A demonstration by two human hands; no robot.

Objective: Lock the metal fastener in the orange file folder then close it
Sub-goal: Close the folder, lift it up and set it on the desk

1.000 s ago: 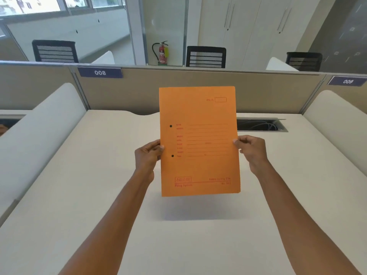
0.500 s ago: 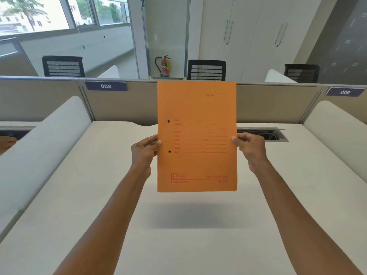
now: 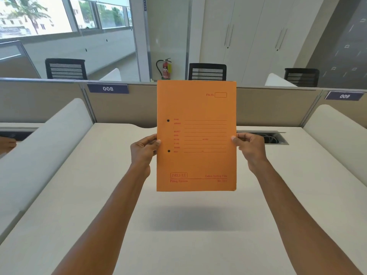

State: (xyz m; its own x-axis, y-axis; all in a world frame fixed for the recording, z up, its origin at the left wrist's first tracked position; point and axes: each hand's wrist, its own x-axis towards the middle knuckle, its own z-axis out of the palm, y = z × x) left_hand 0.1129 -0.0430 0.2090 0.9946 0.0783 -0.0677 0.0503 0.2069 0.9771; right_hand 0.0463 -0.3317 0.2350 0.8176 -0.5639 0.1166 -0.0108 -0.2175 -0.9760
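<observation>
The orange file folder [image 3: 198,108] is closed and held upright above the desk, its printed front cover facing me. Two small dark holes show near its left edge. My left hand [image 3: 144,149] pinches the folder's left edge at mid height. My right hand [image 3: 249,148] pinches the right edge at the same height. The metal fastener is hidden inside the folder.
A white desk [image 3: 178,245] spreads below the folder, with padded white side dividers [image 3: 45,147] left and right. A beige partition [image 3: 123,108] with labels 008 and 009 runs behind. A cable slot [image 3: 274,137] sits in the desk at the back right.
The folder has straightened to fully upright and risen slightly in view, with both hands keeping the same hold. The camera has tilted up a little.
</observation>
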